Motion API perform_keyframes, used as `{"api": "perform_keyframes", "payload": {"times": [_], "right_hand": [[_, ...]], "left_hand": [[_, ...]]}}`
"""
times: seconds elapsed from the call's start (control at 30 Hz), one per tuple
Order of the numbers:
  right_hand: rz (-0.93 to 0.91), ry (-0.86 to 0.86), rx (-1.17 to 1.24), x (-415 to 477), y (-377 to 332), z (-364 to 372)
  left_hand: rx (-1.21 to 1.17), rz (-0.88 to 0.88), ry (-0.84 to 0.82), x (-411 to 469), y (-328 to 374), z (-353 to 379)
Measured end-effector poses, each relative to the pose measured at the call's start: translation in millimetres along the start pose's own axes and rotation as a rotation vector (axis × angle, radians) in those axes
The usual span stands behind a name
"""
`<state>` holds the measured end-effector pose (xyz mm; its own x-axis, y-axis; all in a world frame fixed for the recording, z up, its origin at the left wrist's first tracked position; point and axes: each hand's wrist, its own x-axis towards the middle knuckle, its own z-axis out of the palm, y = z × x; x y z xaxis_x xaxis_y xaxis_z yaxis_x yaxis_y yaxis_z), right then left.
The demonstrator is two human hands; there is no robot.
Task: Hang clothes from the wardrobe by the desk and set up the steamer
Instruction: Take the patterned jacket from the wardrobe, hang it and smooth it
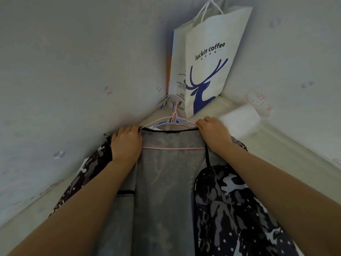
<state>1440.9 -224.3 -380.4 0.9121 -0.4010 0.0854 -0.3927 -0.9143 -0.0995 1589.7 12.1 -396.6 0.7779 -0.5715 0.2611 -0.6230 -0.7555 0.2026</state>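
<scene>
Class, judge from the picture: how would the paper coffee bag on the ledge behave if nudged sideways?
The paper coffee bag is tall, narrow and leaning into the corner, so it would probably tip. Thin paper and slack string handles suggest it is light and would slide easily, though its contents are hidden.

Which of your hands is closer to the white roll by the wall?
The right hand. It grips the garment's shoulder just beside the white roll. The left hand holds the other shoulder, farther away.

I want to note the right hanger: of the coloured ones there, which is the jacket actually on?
The pink hanger: its bar shows through the camouflage jacket between the left hand and right hand. The blue hanger sits bare behind.
</scene>
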Motion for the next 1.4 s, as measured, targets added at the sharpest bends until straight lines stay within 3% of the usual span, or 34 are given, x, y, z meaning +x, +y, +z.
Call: {"api": "perform_keyframes", "payload": {"times": [0.23, 0.37, 0.67, 1.1, 1.4], "right_hand": [[0.009, -0.148, 0.05, 0.2, -2.2, -7.7], [0.068, -0.177, 0.143, -11.5, -8.0, -19.8], [0.109, -0.222, 0.113, -70.1, -29.8, -41.4], [0.235, -0.251, 0.076, -254.9, -131.1, -55.9], [0.324, -0.267, -0.016, -383.1, -197.8, -53.8]], "left_hand": [[0.013, -0.034, -0.101, -0.5, 3.4, -2.0], [0.016, -0.042, -0.143, -8.6, 3.4, -7.6], [0.007, -0.004, -0.251, -64.3, 22.2, -33.1], [-0.191, 0.147, -0.33, -211.1, 28.1, -90.8], [-0.182, 0.311, -0.436, -339.4, 18.1, -140.4]]}}
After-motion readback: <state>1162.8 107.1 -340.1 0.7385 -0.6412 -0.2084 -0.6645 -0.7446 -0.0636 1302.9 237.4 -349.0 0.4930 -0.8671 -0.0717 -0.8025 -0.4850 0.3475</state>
